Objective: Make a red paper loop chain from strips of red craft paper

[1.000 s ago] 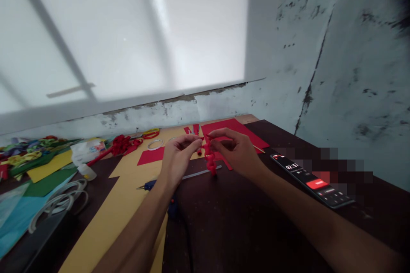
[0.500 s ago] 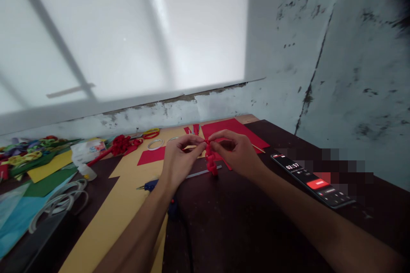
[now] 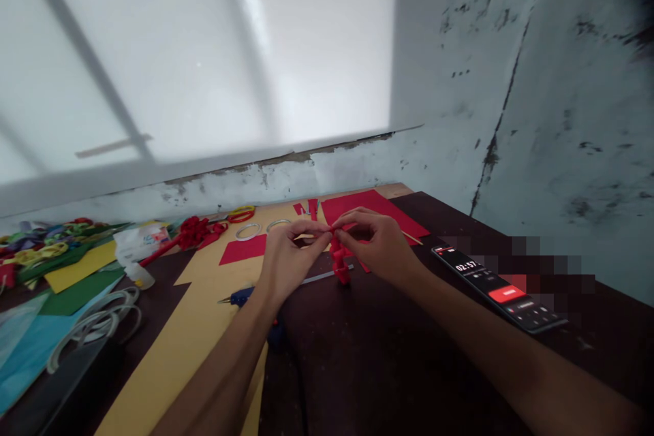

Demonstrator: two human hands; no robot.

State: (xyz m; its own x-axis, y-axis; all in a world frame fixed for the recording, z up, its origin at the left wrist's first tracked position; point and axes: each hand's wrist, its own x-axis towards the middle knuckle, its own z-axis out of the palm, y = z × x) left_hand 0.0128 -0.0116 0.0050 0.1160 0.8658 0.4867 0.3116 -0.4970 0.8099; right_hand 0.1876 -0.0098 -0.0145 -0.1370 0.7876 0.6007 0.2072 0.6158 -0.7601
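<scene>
My left hand (image 3: 299, 248) and my right hand (image 3: 370, 242) meet above the dark table, fingertips pinched close together. Both pinch the upper end of a red looped strip (image 3: 340, 266), whose folded length dangles below toward the tabletop. Its exact material is too small to make out, and its top is partly hidden by the fingers. Behind the hands lies a red sheet (image 3: 375, 208). A grey ruler-like strip (image 3: 321, 277) rests on the table behind the dangling piece. Beside my left wrist is a blue glue gun (image 3: 240, 296), partly covered by the forearm.
A phone (image 3: 495, 289) lies on the right. To the left are a yellow-brown sheet (image 3: 168, 347), a red flower (image 3: 194, 231), yellow-handled scissors (image 3: 242, 213), a tape-like ring (image 3: 248, 231), a small white bottle (image 3: 139, 275), coiled cable (image 3: 97, 320) and a black box (image 3: 76, 381).
The fingertips of both hands have shifted very slightly. The red looped strip hangs slightly lower and further right, still pinched at its top.
</scene>
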